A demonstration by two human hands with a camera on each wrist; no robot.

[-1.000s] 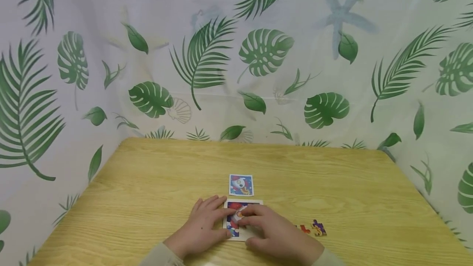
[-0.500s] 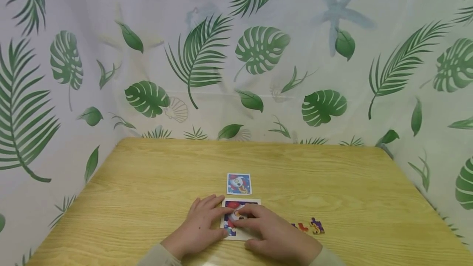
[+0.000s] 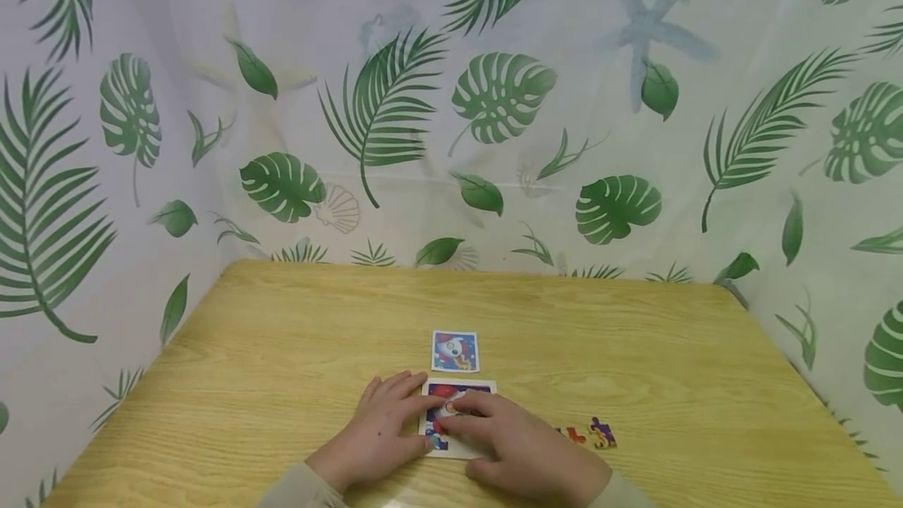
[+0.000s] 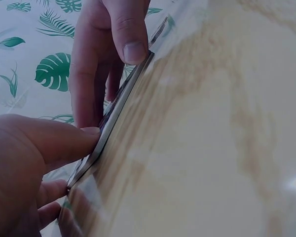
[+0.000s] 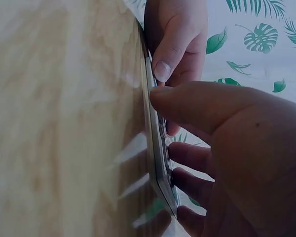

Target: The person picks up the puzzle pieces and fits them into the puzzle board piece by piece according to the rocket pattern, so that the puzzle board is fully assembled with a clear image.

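Note:
A small jigsaw puzzle board (image 3: 458, 447) with a white border lies flat on the table; dark blue, red and white pieces fill part of it, and its lower middle is bare. My left hand (image 3: 381, 433) rests along the board's left side, fingers extended, its thumb on the lower left corner and its index finger reaching over the pieces. From the right, my right hand (image 3: 529, 445) presses index and middle fingertips on a white rocket section (image 3: 448, 409). That hand hides the board's right part. In the right wrist view, the board (image 5: 159, 153) appears edge-on.
Just behind the board lies a picture card (image 3: 455, 351) of the same rocket. Several loose jigsaw pieces sit right of my right hand, among them a purple and yellow piece (image 3: 602, 433) and a red piece (image 3: 575, 435). A leaf-printed curtain (image 3: 409, 241) encloses the wooden table (image 3: 296, 320).
The head view has shifted slightly. Both hands stay in nearly the same place on the board, with the right fingertips still on the rocket section.

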